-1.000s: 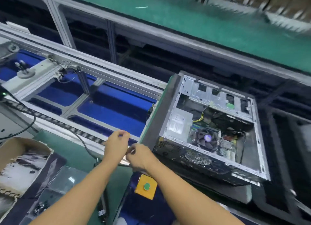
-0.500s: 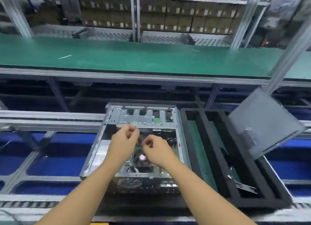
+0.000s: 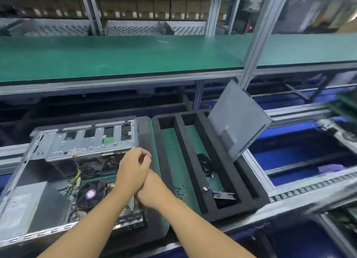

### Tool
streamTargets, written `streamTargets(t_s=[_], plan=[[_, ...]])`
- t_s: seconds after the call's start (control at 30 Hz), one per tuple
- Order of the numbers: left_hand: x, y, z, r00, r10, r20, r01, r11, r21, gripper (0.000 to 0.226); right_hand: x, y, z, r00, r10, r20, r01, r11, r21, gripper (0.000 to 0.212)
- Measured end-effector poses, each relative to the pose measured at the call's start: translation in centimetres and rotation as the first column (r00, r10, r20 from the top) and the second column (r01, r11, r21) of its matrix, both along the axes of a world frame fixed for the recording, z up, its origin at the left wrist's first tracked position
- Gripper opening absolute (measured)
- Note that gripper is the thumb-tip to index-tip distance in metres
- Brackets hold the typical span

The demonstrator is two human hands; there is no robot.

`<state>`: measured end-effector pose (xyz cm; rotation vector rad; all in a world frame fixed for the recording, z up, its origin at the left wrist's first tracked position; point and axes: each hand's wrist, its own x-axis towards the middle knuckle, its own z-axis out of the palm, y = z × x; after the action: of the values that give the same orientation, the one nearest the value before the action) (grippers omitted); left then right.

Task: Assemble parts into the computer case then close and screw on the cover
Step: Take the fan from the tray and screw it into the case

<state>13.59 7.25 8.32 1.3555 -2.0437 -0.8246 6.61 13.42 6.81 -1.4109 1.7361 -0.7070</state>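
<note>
The open computer case (image 3: 81,142) lies on its side at the lower left, showing its fan (image 3: 90,193), cables and power supply (image 3: 19,209). My left hand (image 3: 133,167) hovers over the case's right edge with its fingers curled against the thumb; nothing shows in it. My right hand (image 3: 148,190) crosses under the left wrist, and its fingers are hidden. The grey side cover (image 3: 237,122) leans upright at the right end of a black foam tray (image 3: 178,134).
On the foam tray's green floor lie several small screws (image 3: 179,190), a dark part (image 3: 205,165) and a metal bracket (image 3: 222,197). A green shelf (image 3: 116,57) runs across behind. Aluminium conveyor rails (image 3: 289,192) and blue bays are at the right.
The view has swung right, so the case now sits lower left. My hands moved from over the case's middle to its right edge, and the right hand slid under the left wrist.
</note>
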Motion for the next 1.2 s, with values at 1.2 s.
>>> streamTargets(t_s=[1.2], plan=[[-15.2, 3.6, -10.6, 0.820, -0.527, 0.222, 0.365, 0.781, 0.506, 0.027, -23.2, 10.5, -10.7, 0.719, 0.097, -0.688, 0.271, 0.873, 0.406, 0.041]])
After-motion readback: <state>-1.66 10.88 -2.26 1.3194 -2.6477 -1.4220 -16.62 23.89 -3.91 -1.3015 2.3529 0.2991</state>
